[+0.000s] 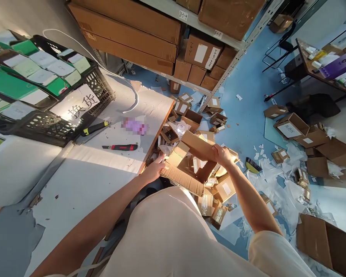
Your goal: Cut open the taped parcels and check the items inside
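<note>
Blue floor (pixel 233 109), littered with small boxes and paper, spreads right of a white table (pixel 98 181); beyond the table stands a metal shelf (pixel 202 25) loaded with brown cartons (pixel 150 34). Just off the table's right edge is the open carton (pixel 183 177), which I hold with its flaps spread, above a heap of smaller boxes (pixel 226 188). My left grip (pixel 157 168) is closed on its edge beside the table; my right grip (pixel 222 156) pinches the flap farther from the table. At the table's left end sits a black crate (pixel 102 82) of green-and-white boxes (pixel 14 82). On the table lie a red-and-black cutter (pixel 123 147), a yellow-and-black cutter (pixel 97 128) touching or just beside the crate, and a purple item (pixel 135 126), blurred beyond recognition.
</note>
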A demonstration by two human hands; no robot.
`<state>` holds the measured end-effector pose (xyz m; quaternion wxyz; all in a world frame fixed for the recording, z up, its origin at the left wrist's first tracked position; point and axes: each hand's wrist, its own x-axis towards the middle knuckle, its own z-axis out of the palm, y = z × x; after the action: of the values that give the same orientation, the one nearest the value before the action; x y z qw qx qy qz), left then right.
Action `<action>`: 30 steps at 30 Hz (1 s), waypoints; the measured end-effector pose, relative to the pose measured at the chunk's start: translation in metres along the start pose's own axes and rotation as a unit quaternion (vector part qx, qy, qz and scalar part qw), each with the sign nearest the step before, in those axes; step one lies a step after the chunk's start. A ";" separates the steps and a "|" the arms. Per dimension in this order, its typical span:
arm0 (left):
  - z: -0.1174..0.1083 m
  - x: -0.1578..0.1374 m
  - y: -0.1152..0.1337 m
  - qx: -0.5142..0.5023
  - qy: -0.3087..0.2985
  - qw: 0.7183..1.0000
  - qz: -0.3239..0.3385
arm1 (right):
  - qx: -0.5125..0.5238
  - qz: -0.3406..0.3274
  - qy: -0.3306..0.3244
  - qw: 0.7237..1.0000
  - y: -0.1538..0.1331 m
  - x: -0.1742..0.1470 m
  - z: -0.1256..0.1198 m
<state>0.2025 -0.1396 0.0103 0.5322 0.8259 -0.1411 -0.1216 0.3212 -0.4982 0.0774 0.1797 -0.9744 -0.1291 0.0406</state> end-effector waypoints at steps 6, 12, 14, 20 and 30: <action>0.000 -0.001 -0.013 0.155 -0.066 0.985 0.037 | -0.008 0.024 -0.009 1.000 0.016 -0.020 -0.007; -0.013 -0.011 0.004 0.042 0.017 0.998 -0.042 | 0.036 0.072 -0.011 0.997 0.024 -0.038 0.005; -0.020 -0.016 0.013 -0.026 0.065 0.994 -0.083 | 0.045 0.070 -0.004 0.996 0.019 -0.038 0.013; -0.049 -0.060 0.017 -0.187 0.266 0.929 -0.178 | 0.152 -0.045 -0.065 0.985 -0.041 0.000 0.052; -0.001 -0.248 0.036 -0.188 0.694 0.604 -0.343 | 0.369 -0.235 -0.376 0.817 -0.308 0.078 0.182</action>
<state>-0.0312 -0.0628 0.0563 0.5328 0.5321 0.5904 0.2904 0.3006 -0.1381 0.0164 0.4676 -0.6841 -0.3867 0.4047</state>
